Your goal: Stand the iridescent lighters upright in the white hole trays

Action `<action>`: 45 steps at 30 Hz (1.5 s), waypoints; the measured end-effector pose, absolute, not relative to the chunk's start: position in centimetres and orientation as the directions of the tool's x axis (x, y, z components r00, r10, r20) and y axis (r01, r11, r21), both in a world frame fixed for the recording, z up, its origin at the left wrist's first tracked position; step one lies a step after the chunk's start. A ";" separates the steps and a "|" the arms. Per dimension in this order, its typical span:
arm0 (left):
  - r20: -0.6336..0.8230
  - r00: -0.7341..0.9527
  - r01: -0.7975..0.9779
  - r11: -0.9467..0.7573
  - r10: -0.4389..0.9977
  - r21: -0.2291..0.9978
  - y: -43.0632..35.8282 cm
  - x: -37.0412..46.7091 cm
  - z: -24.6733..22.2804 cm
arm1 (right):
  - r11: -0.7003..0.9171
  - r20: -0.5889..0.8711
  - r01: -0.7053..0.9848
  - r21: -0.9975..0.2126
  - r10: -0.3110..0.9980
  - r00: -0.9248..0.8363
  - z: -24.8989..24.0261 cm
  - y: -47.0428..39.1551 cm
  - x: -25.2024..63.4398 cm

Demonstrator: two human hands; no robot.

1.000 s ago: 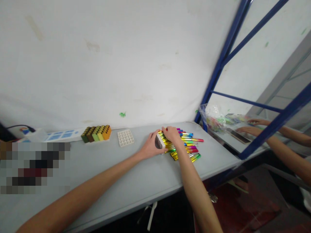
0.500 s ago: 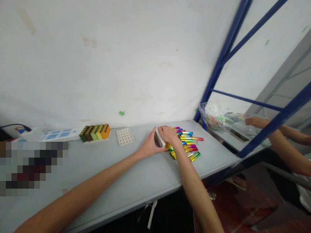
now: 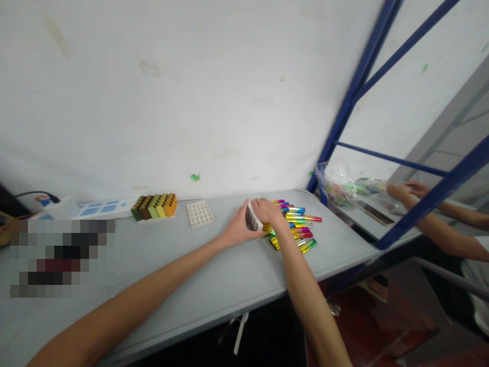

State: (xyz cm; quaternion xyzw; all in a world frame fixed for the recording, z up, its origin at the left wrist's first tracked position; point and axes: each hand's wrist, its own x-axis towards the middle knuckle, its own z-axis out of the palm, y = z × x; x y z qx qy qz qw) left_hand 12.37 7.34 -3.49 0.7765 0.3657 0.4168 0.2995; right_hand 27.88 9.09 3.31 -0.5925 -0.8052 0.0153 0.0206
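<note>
My left hand (image 3: 237, 229) has its grip clamped around a white holder (image 3: 252, 218), tilted on edge over the desk (image 3: 225, 278), its holed face toward nine o'clock. My right hand (image 3: 268, 211) lies against the holder's far side; on my feed I cannot tell whether its grip closes on anything. Shiny tubes (image 3: 301, 233) spread at the holder's three o'clock; a white tray (image 3: 199, 214) sits at nine, with green-to-orange sticks (image 3: 155, 208) beyond.
</note>
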 end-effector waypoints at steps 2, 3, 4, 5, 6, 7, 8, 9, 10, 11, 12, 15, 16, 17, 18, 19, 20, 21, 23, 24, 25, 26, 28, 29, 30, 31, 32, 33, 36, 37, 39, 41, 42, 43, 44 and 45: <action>0.414 0.386 0.329 -0.543 0.824 0.773 7.3 12.4 -3.4 | 0.293 0.033 0.955 -0.051 0.956 -0.292 3.2 9.0 28.3; 0.408 0.386 0.337 -0.539 0.827 0.772 7.2 12.4 -3.4 | 0.285 0.040 0.957 -0.054 0.958 -0.283 3.2 8.9 28.5; 0.405 0.387 0.343 -0.537 0.829 0.771 7.2 12.4 -3.4 | 0.274 0.047 0.960 -0.059 0.961 -0.271 3.2 8.9 28.8; 0.404 0.387 0.348 -0.537 0.829 0.769 7.2 12.4 -3.4 | 0.262 0.054 0.963 -0.066 0.965 -0.258 3.1 8.9 29.1; 0.405 0.387 0.351 -0.538 0.829 0.766 7.2 12.4 -3.4 | 0.250 0.061 0.966 -0.074 0.968 -0.245 3.1 8.9 29.4; 0.408 0.387 0.351 -0.541 0.827 0.764 7.1 12.4 -3.4 | 0.239 0.068 0.967 -0.084 0.970 -0.233 3.0 9.0 29.6; 0.410 0.386 0.351 -0.543 0.826 0.763 7.1 12.3 -3.5 | 0.229 0.075 0.969 -0.095 0.972 -0.223 2.9 9.1 29.9; 0.411 0.387 0.352 -0.544 0.826 0.762 7.1 12.3 -3.5 | 0.221 0.082 0.969 -0.107 0.974 -0.213 2.9 9.3 30.1; 0.412 0.385 0.354 -0.544 0.826 0.760 7.1 12.3 -3.5 | 0.215 0.089 0.969 -0.119 0.975 -0.205 2.8 9.4 30.3; 0.412 0.385 0.357 -0.545 0.826 0.759 7.1 12.3 -3.5 | 0.209 0.096 0.969 -0.132 0.976 -0.197 2.8 9.5 30.6; 0.410 0.386 0.359 -0.544 0.826 0.758 7.1 12.3 -3.5 | 0.202 0.102 0.969 -0.144 0.977 -0.188 2.7 9.7 30.9; 0.401 0.389 0.362 -0.538 0.829 0.761 7.1 12.2 -3.5 | 0.163 0.107 0.970 -0.183 0.984 -0.145 2.6 9.8 31.7; 0.399 0.390 0.362 -0.537 0.830 0.762 7.1 12.2 -3.5 | 0.147 0.106 0.970 -0.195 0.986 -0.129 2.6 9.8 32.0; 0.398 0.389 0.363 -0.535 0.831 0.763 7.1 12.2 -3.5 | 0.136 0.105 0.969 -0.207 0.988 -0.116 2.5 9.8 32.3; 0.397 0.389 0.365 -0.535 0.831 0.762 7.1 12.2 -3.5 | 0.131 0.105 0.967 -0.219 0.988 -0.110 2.5 9.8 32.5; 0.396 0.390 0.367 -0.534 0.832 0.762 7.1 12.2 -3.5 | 0.129 0.106 0.964 -0.231 0.989 -0.107 2.4 9.8 32.7; 0.394 0.390 0.369 -0.534 0.832 0.761 7.1 12.2 -3.4 | 0.129 0.108 0.962 -0.242 0.989 -0.105 2.4 9.8 32.8; 0.392 0.390 0.371 -0.532 0.833 0.761 7.1 12.2 -3.4 | 0.129 0.111 0.959 -0.253 0.988 -0.103 2.4 9.8 33.0; 0.388 0.391 0.370 -0.529 0.835 0.764 7.1 12.1 -3.4 | 0.118 0.116 0.955 -0.272 0.989 -0.089 2.3 9.8 33.1; 0.388 0.391 0.368 -0.528 0.835 0.765 7.1 12.1 -3.4 | 0.109 0.118 0.954 -0.279 0.990 -0.078 2.3 9.9 33.2; 0.389 0.389 0.366 -0.528 0.835 0.766 7.1 12.1 -3.4 | 0.099 0.121 0.953 -0.285 0.990 -0.067 2.2 9.9 33.3; 0.391 0.388 0.363 -0.528 0.835 0.768 7.1 12.1 -3.4 | 0.091 0.127 0.953 -0.290 0.990 -0.056 2.2 10.0 33.4; 0.392 0.386 0.360 -0.528 0.835 0.769 7.1 12.1 -3.4 | 0.080 0.145 0.951 -0.297 0.989 -0.038 2.1 10.0 33.6; 0.393 0.386 0.362 -0.529 0.835 0.768 7.1 12.1 -3.4 | 0.077 0.157 0.951 -0.301 0.987 -0.031 2.1 10.1 33.6; 0.393 0.387 0.366 -0.530 0.834 0.765 7.0 12.2 -3.4 | 0.076 0.172 0.950 -0.303 0.985 -0.024 2.1 10.1 33.7; 0.394 0.388 0.371 -0.532 0.833 0.761 7.0 12.1 -3.3 | 0.077 0.191 0.949 -0.306 0.982 -0.018 2.1 10.1 33.7; 0.396 0.388 0.377 -0.535 0.832 0.756 7.0 12.1 -3.3 | 0.080 0.211 0.948 -0.309 0.977 -0.014 2.2 10.1 33.7; 0.398 0.388 0.381 -0.538 0.831 0.752 7.0 12.1 -3.3 | 0.086 0.235 0.946 -0.311 0.972 -0.011 2.3 10.1 33.7; 0.397 0.391 0.391 -0.540 0.831 0.745 7.0 12.1 -3.3 | 0.118 0.311 0.941 -0.317 0.950 -0.015 2.6 10.0 33.3; 0.396 0.390 0.395 -0.539 0.831 0.744 7.1 12.1 -3.4 | 0.136 0.338 0.938 -0.319 0.941 -0.022 2.7 9.9 32.9; 0.399 0.392 0.398 -0.543 0.829 0.740 7.1 12.1 -3.6 | 0.194 0.403 0.926 -0.323 0.914 -0.051 2.8 9.8 32.0; 0.413 0.393 0.389 -0.555 0.822 0.735 7.2 12.2 -3.7 | 0.278 0.449 0.907 -0.316 0.886 -0.115 2.7 9.5 30.9; 0.421 0.394 0.380 -0.562 0.817 0.734 7.2 12.2 -3.7 | 0.316 0.451 0.899 -0.303 0.879 -0.157 2.5 9.4 30.4; 0.428 0.395 0.372 -0.567 0.813 0.735 7.2 12.2 -3.8 | 0.340 0.427 0.898 -0.280 0.882 -0.201 2.3 9.3 29.9; 0.430 0.396 0.366 -0.569 0.811 0.736 7.3 12.2 -3.7 | 0.349 0.380 0.902 -0.253 0.893 -0.239 2.1 9.3 29.5; 0.431 0.396 0.364 -0.569 0.811 0.737 7.3 12.2 -3.7 | 0.350 0.324 0.909 -0.224 0.907 -0.269 1.9 9.3 29.3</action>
